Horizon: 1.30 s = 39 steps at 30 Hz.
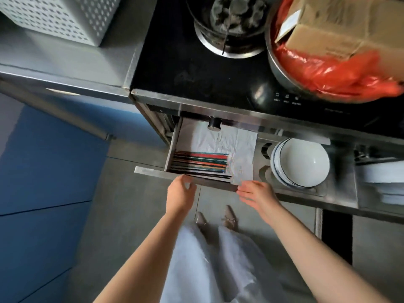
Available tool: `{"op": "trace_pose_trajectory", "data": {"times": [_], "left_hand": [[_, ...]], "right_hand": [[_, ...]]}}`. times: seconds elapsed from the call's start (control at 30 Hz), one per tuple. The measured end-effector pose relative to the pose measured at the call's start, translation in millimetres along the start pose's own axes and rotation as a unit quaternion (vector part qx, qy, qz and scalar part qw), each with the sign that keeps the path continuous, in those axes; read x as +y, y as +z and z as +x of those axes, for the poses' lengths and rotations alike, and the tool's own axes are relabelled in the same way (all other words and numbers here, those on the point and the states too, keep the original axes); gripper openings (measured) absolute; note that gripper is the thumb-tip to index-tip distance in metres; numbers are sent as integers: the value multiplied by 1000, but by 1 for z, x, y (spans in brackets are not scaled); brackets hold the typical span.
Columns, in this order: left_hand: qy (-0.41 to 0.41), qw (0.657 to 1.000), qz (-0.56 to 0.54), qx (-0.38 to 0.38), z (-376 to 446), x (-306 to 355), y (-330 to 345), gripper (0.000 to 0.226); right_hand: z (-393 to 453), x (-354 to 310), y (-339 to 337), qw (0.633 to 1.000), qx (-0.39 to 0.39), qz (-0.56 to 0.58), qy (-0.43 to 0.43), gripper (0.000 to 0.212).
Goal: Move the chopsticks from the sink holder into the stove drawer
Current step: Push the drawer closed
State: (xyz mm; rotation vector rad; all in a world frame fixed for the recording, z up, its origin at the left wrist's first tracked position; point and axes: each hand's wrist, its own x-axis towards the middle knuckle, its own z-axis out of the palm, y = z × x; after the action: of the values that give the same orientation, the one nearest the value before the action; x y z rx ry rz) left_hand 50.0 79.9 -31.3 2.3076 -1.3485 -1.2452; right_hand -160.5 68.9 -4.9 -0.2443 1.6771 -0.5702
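Steel edges the open stove drawer [153, 171], and the chopsticks [201, 164] already lie inside it, a coloured bundle lined up side by side on the white liner [240, 154], just beyond the fingertips of the left hand [180, 194]. That hand sits at the drawer's front lip with its fingers loosely curled over the edge; whether it actually grips the lip or only touches it I cannot tell. The right hand [255, 194] hovers beside the same lip, fingers straight and relaxed, holding nothing. Off to the right of the right hand, white bowls [300, 162] are stacked in the neighbouring rack.

The step in hand looks like closing the drawer. To do it well, both palms should press flat on the front panel, one toward each end, so it slides in square rather than skewing on its runners. A slow, even push keeps the chopsticks from rolling across the slick liner. Fingers should come off the top edge before the front meets the stove frame [196, 106].
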Motion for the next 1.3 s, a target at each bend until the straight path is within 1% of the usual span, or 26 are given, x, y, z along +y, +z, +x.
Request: {"op": "trace_pose_trajectory", "data": {"times": [0.07, 0.1, 0.13, 0.2, 0.23, 0.27, 0.33, 0.43, 0.47, 0.57, 0.7, 0.77, 0.87, 1.1, 1.23, 1.3], "left_hand": [[-82, 995, -56, 0, 6, 3, 4, 20], [-135, 984, -119, -9, 10, 3, 7, 20], [-191, 959, -208, -20, 12, 3, 10, 17], [-285, 883, -371, -46, 16, 4, 16, 13], [-308, 853, -419, -54, 18, 5, 19, 13], [-319, 833, -449, -57, 20, 5, 20, 14], [-325, 812, -481, -60, 23, 9, 24, 14], [-339, 795, -501, -44, 26, 13, 29, 5], [-343, 791, -505, -36, 26, 13, 30, 8], [-344, 787, -511, -13, 29, 12, 34, 9], [-346, 788, -509, 5, 34, 15, 36, 12], [-342, 786, -515, 9, 38, 18, 36, 10], [-332, 787, -520, 10, 46, 25, 35, 13], [-329, 790, -517, 9, 79, 51, 34, 33], [-318, 793, -519, 3, 96, 66, 32, 37], [-312, 794, -522, -1, 105, 74, 31, 38]], "right_hand": [[1, 11, -12, 996, 6, 70, 49, 23], [3, 17, -18, 991, 8, 112, 77, 24], [6, 21, -22, 982, 8, 156, 104, 26], [12, 26, -29, 958, 17, 244, 147, 37], [17, 27, -32, 945, 27, 284, 162, 42], [21, 27, -34, 932, 38, 316, 173, 45], [27, 25, -37, 914, 57, 359, 182, 42], [36, 23, -40, 905, 73, 383, 168, 16], [39, 22, -41, 907, 76, 381, 163, 14], [45, 20, -44, 916, 89, 353, 167, 23], [51, 19, -45, 918, 109, 323, 201, 35], [56, 16, -44, 923, 109, 307, 206, 38], [62, 6, -44, 922, 106, 309, 208, 38], [80, -32, -42, 920, 97, 325, 197, 35], [93, -52, -41, 919, 82, 342, 181, 30], [100, -62, -40, 919, 77, 346, 172, 30]]}}
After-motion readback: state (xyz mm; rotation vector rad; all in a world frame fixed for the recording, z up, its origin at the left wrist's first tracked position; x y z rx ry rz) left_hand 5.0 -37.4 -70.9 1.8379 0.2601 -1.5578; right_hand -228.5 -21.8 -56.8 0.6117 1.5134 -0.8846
